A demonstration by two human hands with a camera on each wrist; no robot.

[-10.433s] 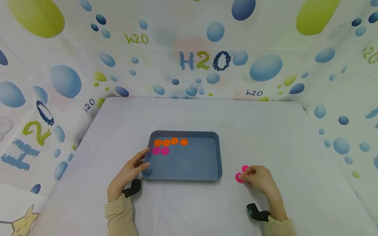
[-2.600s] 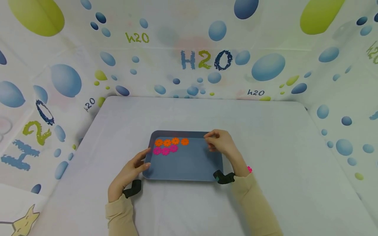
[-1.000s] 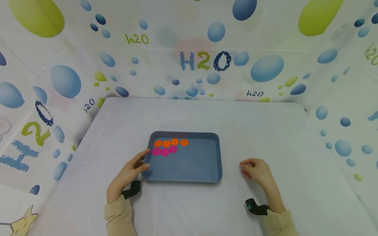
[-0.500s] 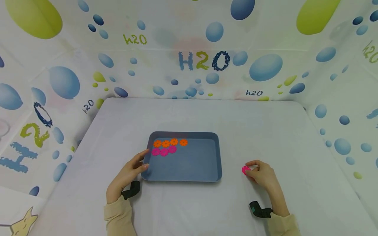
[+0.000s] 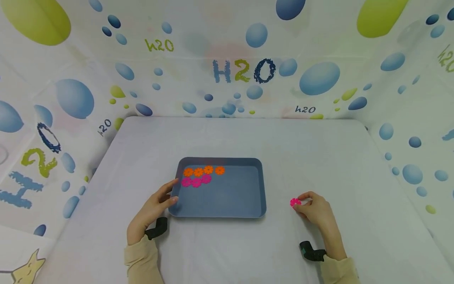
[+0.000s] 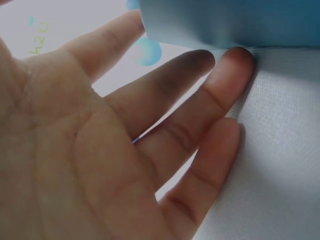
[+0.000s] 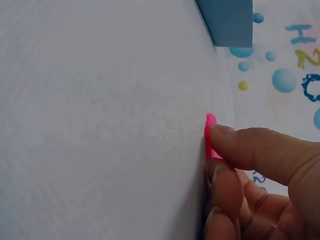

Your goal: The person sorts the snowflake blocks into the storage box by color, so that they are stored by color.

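Note:
At the right of the tray, my right hand pinches a pink notched, flower-shaped plastic disc by its edge. In the right wrist view the thumb lies on the upper face of that pink disc, with the other fingers beneath it, close to the white cloth. My left hand rests at the left end of the blue-grey tray, its fingers fairly straight and touching the rim. Inside the tray, several orange discs form a row along the back left, and three pink discs lie just in front.
A white cloth covers the table around the tray. Behind and at both sides hangs a white curtain printed with blue and green drops. Each wrist wears a black camera mount.
A third pink disc has joined the row in the tray. My right hand has moved from over the tray back to the right and taken the pink disc there. My left hand stays put.

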